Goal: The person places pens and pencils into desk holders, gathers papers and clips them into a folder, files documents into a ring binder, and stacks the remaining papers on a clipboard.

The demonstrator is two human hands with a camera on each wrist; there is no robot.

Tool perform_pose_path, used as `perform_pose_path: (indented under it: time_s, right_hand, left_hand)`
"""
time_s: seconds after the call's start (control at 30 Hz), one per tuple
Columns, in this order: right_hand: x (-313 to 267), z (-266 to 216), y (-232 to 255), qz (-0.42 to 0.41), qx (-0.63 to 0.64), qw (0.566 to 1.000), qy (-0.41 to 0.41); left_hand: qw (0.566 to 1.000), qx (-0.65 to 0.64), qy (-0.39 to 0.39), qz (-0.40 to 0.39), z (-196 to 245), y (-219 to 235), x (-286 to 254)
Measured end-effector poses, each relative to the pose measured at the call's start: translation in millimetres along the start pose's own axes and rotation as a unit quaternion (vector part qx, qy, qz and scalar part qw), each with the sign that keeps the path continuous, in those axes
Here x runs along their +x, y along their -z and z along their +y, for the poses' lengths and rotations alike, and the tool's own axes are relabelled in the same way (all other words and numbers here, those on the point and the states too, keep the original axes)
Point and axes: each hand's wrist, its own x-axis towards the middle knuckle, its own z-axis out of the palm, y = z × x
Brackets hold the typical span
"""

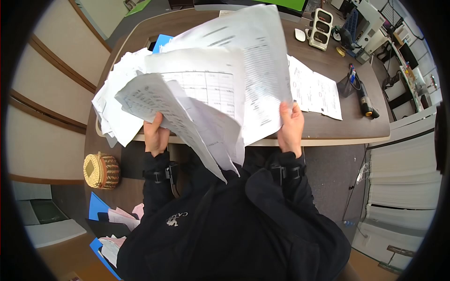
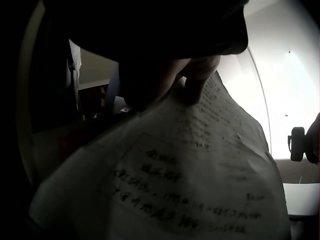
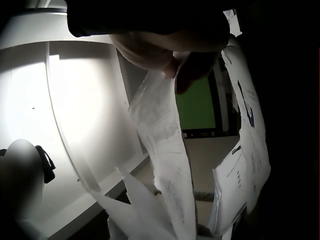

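Several paper sheets fan out upright between my two hands, above the front edge of the desk. My left hand [image 1: 157, 136] grips the creased handwritten sheet [image 1: 150, 96] by its lower left edge, and the writing fills much of the left wrist view. Behind it stands a sheet with a printed grid [image 1: 206, 84]. On the right, my right hand [image 1: 291, 127] pinches the lower right edge of a large printed sheet [image 1: 265, 70], thumb toward me. The right wrist view shows a held sheet [image 3: 172, 150] edge-on below the fingers. The lower parts of the inner sheets overlap and hide one another.
A loose heap of papers [image 1: 117, 110] covers the desk's left end; more sheets [image 1: 323, 93] lie at right. Beyond those are a pen cup [image 1: 346, 88], a mouse [image 1: 300, 34] and a white organizer [image 1: 321, 29]. A woven basket [image 1: 110, 171] stands at lower left, near blue folders [image 1: 97, 206].
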Motion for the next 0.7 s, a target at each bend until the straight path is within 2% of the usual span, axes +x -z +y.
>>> perform_pose_path:
  time_s: [0.07,0.17,0.23,0.27,0.33,0.37,0.47,0.6,0.7]
  right_hand:
    - [-12,-2,-19,-0.003,0.024,1.0,-0.016]
    - [-14,5,-11,-0.042,0.028,0.999,-0.01]
    - [-16,-8,-20,-0.099,-0.068,0.993,-0.002]
    - [-17,-11,-21,-0.099,-0.069,0.993,-0.002]
    - [-17,-13,-23,-0.16,-0.136,0.975,-0.074]
    - [-18,-13,-24,-0.171,-0.154,0.97,-0.079]
    - [-21,-20,-33,-0.179,-0.183,0.964,-0.075]
    - [-11,-2,-9,-0.164,-0.198,0.966,-0.032]
    - [-9,3,-6,-0.094,-0.15,0.984,0.027]
  left_hand:
    - [1.0,0.016,-0.001,-0.018,0,-3,0]
    - [1.0,0.027,0.004,-0.009,1,-2,-1]
    - [1.0,0.025,0.002,-0.005,2,0,-2]
    - [1.0,0.023,-0.001,0.001,3,1,-2]
    - [1.0,0.025,-0.007,0.007,5,3,-2]
    - [0.999,0.027,-0.012,0.013,6,4,-2]
    - [0.999,0.04,-0.022,-0.002,7,11,-3]
    - [0.999,0.039,-0.016,-0.016,6,15,-1]
    - [1.0,0.018,-0.022,-0.006,4,12,-1]
